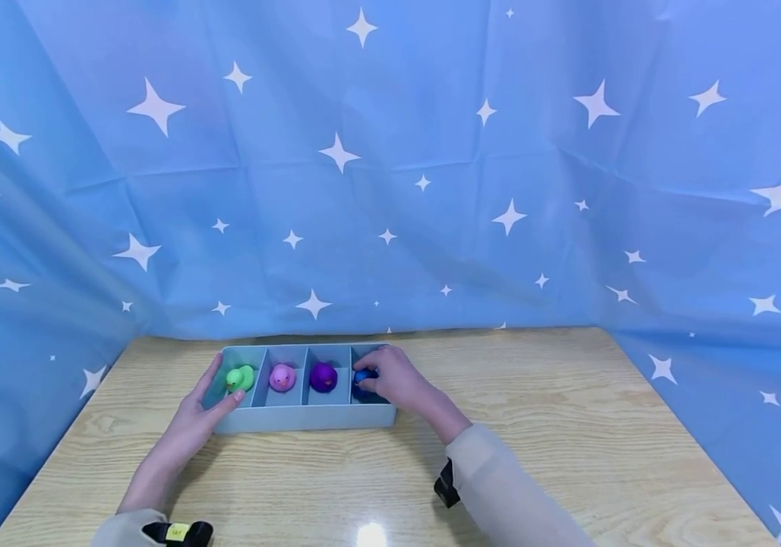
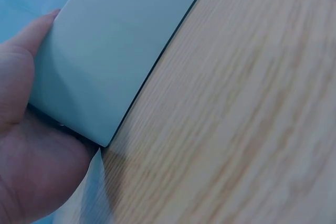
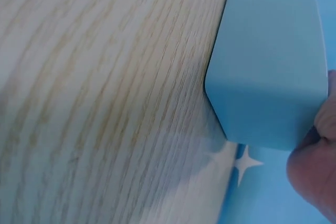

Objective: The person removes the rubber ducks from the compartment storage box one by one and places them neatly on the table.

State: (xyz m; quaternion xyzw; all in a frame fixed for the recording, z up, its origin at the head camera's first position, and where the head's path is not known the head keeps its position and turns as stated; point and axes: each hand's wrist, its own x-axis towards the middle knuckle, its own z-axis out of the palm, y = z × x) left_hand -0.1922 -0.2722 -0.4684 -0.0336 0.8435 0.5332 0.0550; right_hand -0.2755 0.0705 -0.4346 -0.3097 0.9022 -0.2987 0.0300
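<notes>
A light blue-grey divided box (image 1: 305, 417) stands on the table, with a row of compartments. From left to right it holds a green rubber duck (image 1: 245, 377), a pink rubber duck (image 1: 282, 377) and a purple rubber duck (image 1: 324, 377). My left hand (image 1: 194, 419) grips the box's left end, thumb over the front rim; the left wrist view shows the palm against that end. In the rightmost compartment, my right hand (image 1: 397, 377) pinches a dark blue rubber duck (image 1: 364, 375), partly hidden by the fingers. The right wrist view shows only part of this hand, beside the box's corner.
The wooden table (image 1: 554, 425) extends to the right and in front of the box. A blue curtain with white stars (image 1: 431, 243) hangs close behind the table and along its sides. Black straps (image 1: 447, 484) sit on both wrists.
</notes>
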